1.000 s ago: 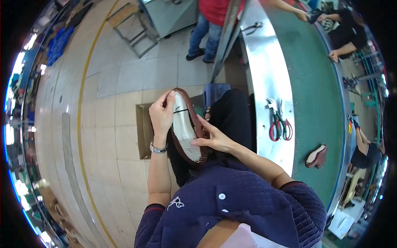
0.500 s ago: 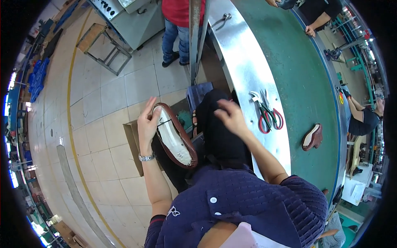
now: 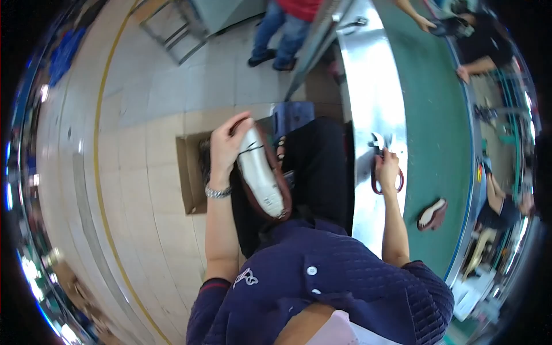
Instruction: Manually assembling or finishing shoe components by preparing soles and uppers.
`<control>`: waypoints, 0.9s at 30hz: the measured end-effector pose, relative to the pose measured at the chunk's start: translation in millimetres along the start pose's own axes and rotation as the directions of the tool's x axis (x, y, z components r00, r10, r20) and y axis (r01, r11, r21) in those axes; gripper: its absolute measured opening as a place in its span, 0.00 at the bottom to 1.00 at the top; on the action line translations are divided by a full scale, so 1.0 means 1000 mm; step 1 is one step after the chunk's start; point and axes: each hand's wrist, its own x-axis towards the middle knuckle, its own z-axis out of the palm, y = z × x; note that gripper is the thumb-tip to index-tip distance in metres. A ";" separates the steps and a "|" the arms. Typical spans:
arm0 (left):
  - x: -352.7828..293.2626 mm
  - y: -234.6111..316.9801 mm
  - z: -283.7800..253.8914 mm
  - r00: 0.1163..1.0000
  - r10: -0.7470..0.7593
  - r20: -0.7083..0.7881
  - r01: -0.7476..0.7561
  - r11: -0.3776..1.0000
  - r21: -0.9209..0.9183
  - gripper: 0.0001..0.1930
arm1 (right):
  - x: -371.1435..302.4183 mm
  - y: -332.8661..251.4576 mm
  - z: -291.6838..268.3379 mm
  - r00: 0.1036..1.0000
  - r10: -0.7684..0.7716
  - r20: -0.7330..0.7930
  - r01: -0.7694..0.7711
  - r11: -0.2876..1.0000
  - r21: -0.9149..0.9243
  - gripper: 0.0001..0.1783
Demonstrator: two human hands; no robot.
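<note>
1. Pinching of the toe end of a brown shoe is done by the left hand in the head view; the thumb is laid over the pale inner sole and the fingers are bent behind the upper edge; a silver wristband is worn on that wrist.
2. Brown shoe, held over the lap; its pale sole side is turned up, crossed near the toe by a dark band; its heel end is pointed toward the navy top; dark trousers are seen beside it.
3. Right hand, placed over hand tools on the shiny metal bench; its fingers are bent over the handles; whether they are closed on a tool cannot be told, the spot being blurred and partly covered.
4. Tools under that hand: pliers, head exposed; scissors, one red loop shown at the right of the hand.
5. Green surface, placed along the bench; a second brown shoe is laid on it, well apart from the right hand.
6. Cardboard box, set on the floor at the left of the left forearm; a blue-grey plastic piece is seen beyond the knees.
</note>
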 end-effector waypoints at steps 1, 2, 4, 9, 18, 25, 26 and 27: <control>-0.003 0.000 0.001 0.999 -0.011 0.038 0.015 0.996 -0.092 0.18 | 0.007 0.014 -0.004 0.998 0.030 0.046 -0.037 0.986 0.165 0.22; -0.005 0.002 0.004 0.997 -0.011 0.074 0.025 0.982 -0.187 0.20 | 0.015 0.020 -0.007 0.994 0.054 0.100 -0.084 0.944 0.319 0.21; -0.014 0.000 0.006 0.985 -0.106 0.133 0.145 0.933 -0.328 0.22 | 0.014 -0.035 -0.063 0.900 0.235 0.367 -0.435 0.539 0.721 0.18; -0.024 -0.008 0.011 0.995 -0.093 0.035 0.099 0.895 -0.434 0.21 | 0.009 -0.143 -0.123 0.686 -0.230 0.690 -0.640 0.260 0.723 0.30; -0.021 -0.022 0.017 0.999 -0.027 -0.029 0.015 0.936 -0.352 0.17 | -0.001 -0.273 -0.138 0.199 -0.567 0.800 -0.595 0.579 0.558 0.41; -0.019 -0.015 0.018 0.996 -0.042 -0.084 0.008 0.930 -0.368 0.16 | 0.010 -0.306 -0.135 0.205 -0.419 0.885 -0.536 0.708 0.460 0.38; -0.019 -0.016 0.017 0.995 -0.042 -0.085 0.008 0.929 -0.369 0.16 | 0.010 -0.311 -0.138 0.205 -0.418 0.885 -0.535 0.709 0.459 0.38; -0.019 -0.018 0.017 0.995 -0.038 -0.091 0.003 0.936 -0.351 0.16 | 0.009 -0.314 -0.140 0.206 -0.378 0.902 -0.507 0.747 0.429 0.37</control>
